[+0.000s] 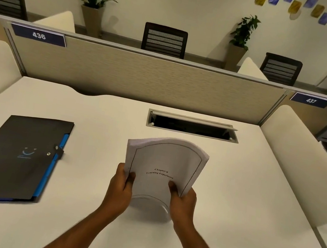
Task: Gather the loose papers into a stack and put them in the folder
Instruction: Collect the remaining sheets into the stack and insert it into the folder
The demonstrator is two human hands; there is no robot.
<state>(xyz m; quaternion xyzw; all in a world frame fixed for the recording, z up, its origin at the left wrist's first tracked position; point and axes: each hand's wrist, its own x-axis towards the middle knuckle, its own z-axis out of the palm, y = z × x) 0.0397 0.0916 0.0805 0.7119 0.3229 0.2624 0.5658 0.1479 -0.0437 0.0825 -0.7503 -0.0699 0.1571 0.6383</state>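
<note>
A stack of white papers stands nearly upright above the middle of the white desk, its top edge bowed. The front sheet has a thin frame and the print "Chapter 6 Learning Experience". My left hand grips the stack's lower left edge, thumb on the front sheet. My right hand grips the lower right edge the same way. A black folder with blue inner edges lies shut and flat on the desk to the left, well apart from the papers.
An open cable hatch is sunk into the desk just behind the papers. A beige partition closes the desk's far side, with cream side dividers left and right. Chairs and potted plants stand beyond it.
</note>
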